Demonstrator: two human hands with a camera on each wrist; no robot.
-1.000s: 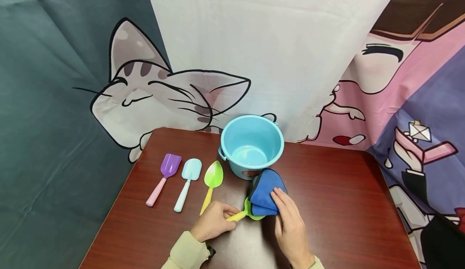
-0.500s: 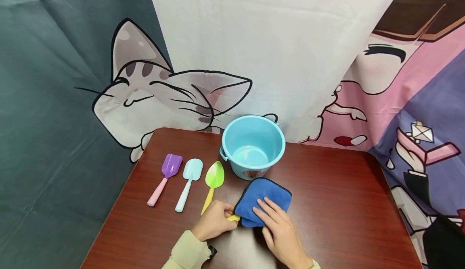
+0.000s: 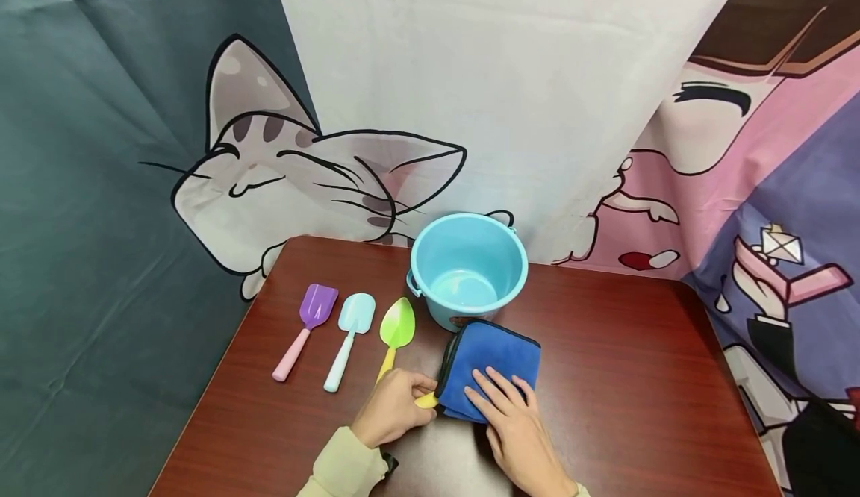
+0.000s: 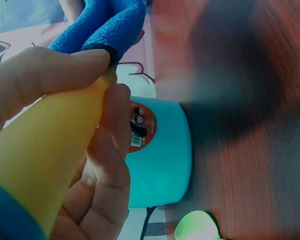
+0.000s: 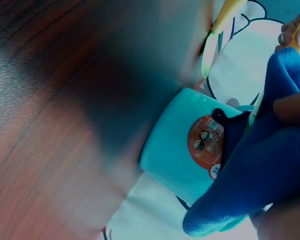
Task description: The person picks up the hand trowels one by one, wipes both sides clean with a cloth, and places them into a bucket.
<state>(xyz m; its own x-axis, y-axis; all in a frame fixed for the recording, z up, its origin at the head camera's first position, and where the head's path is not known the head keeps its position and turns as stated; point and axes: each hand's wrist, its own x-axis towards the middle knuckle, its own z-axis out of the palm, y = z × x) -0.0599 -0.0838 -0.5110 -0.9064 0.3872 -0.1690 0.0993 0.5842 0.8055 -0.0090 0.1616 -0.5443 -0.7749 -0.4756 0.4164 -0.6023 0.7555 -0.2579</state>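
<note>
My left hand (image 3: 396,410) pinches the yellow handle of a toy shovel (image 4: 50,135) between thumb and fingers. A folded blue cloth (image 3: 493,366) with dark edging covers the shovel's head, which the head view no longer shows. My right hand (image 3: 520,430) grips this cloth, its fingers spread over the upper face and the thumb nearer me. In the right wrist view, the cloth (image 5: 270,165) is folded around the shovel, with a thumb pressing on it. Behind the cloth stands a light blue bucket (image 3: 437,299), upright, its handle lowered.
Left of the bucket, three toy shovels lie in a row: a purple one with a pink handle (image 3: 316,307), a light blue one (image 3: 356,314) and a green one with a yellow handle (image 3: 397,324). The brown table (image 3: 625,363) meets a printed curtain (image 3: 524,94) behind.
The cloth has moved left and toward me over the green shovel head, hiding it, then shifted slightly. My right hand has moved with it; my left hand keeps hold of the handle.
</note>
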